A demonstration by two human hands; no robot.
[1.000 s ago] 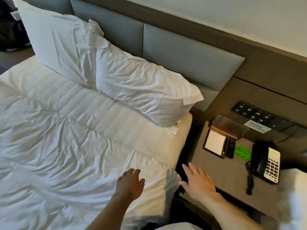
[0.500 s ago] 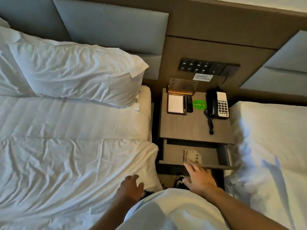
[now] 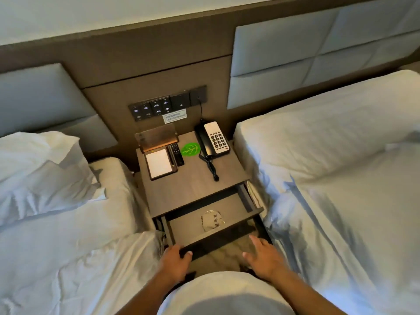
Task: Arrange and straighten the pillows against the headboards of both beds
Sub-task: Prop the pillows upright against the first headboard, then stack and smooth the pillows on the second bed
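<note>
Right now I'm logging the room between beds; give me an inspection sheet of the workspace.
Surface: nightstand between two beds, its drawer pulled open.
Job's things: rumpled pillow on the left bed, leaning toward the left headboard; no pillow seen on the right bed, right headboard bare.
Clutter: notepad, remote, green leaf card, phone on top; round packet in the drawer.
Grippers: left hand gripping the drawer's front edge; right hand open, beside the drawer, touching nothing.
Cables: coiled phone cord on the top; thin wire up to the switch panel.
Surroundings: nothing seen beyond wall and panelling.
</note>
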